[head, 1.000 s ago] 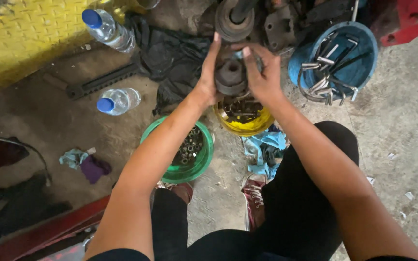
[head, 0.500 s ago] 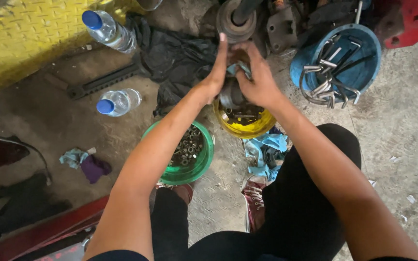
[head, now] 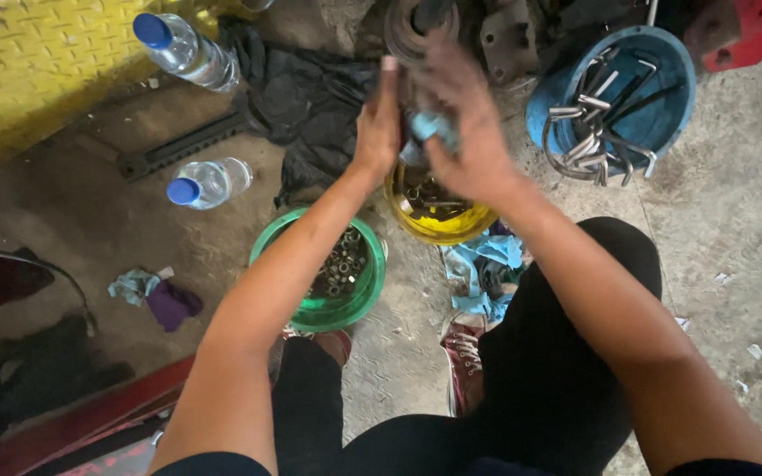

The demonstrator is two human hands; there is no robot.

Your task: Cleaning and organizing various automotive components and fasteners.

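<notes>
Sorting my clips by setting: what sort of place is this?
Likely a vehicle repair workshop: a blue tub of wrenches, a green bowl of nuts and greasy metal machine parts on a concrete floor.

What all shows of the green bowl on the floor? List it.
The round green plastic-looking bowl stands upright on the dusty concrete floor, under the person's left forearm, which crosses above it and hides part of it. It holds a heap of small grey metal nuts. Its rim looks worn and dirty. The yellow bowl sits close beside it, to the upper right; whether they touch cannot be told.
</notes>
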